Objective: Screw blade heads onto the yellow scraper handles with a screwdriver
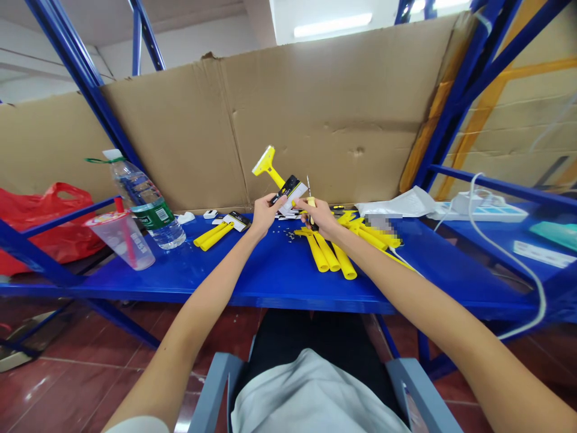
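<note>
My left hand point(265, 214) is closed around a yellow scraper point(274, 175), its wide head up and to the left. A black-and-white card or cover point(292, 191) lies across the scraper's lower handle, beside my fingers. In my right hand point(321, 215) is a screwdriver point(311, 201) with a pale yellow handle, its thin shaft pointing upward just right of the card. Beneath my right wrist lie several yellow scraper handles point(329, 255), partly hidden by my forearm. Tiny screws point(291, 234) are scattered between my hands on the blue table point(270, 273).
Two yellow scrapers with black-and-white covers point(223, 231) lie left. Further left stand a water bottle point(153, 204), a plastic cup point(124, 237) and a red bag point(45, 222). A white plastic bag point(396, 203), power strip point(478, 209) and cable point(536, 276) are right. Cardboard point(333, 114) stands behind.
</note>
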Demonstrator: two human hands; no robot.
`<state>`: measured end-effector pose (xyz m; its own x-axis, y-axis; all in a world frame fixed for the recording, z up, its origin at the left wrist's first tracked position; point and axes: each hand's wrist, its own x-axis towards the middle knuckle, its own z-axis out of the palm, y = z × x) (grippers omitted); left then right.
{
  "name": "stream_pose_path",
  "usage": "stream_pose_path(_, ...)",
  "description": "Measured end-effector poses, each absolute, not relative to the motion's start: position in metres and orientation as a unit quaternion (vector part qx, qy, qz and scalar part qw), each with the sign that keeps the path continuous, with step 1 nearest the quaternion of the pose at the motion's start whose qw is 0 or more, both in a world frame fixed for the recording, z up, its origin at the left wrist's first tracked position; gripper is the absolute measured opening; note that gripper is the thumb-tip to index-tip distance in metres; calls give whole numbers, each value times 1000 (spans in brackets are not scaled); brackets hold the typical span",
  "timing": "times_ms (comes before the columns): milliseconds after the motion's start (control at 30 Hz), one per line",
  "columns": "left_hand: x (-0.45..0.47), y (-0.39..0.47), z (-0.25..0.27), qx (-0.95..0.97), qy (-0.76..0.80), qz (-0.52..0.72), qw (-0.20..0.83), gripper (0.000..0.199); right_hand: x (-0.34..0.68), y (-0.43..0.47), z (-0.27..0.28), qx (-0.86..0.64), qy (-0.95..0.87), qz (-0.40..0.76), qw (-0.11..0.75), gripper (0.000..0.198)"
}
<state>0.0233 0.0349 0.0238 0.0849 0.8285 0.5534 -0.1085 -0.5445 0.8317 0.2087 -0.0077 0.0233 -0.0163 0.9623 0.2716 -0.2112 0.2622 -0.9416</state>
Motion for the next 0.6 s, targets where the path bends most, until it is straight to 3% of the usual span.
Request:
stream_pose_path(133,25,32,25,631,273,625,371,41,209,-7,22,-357,-527,478,606,51)
stream_pose_path(600,22,37,29,520,239,654,495,54,204,-20,32,-295,-523,543,587,48)
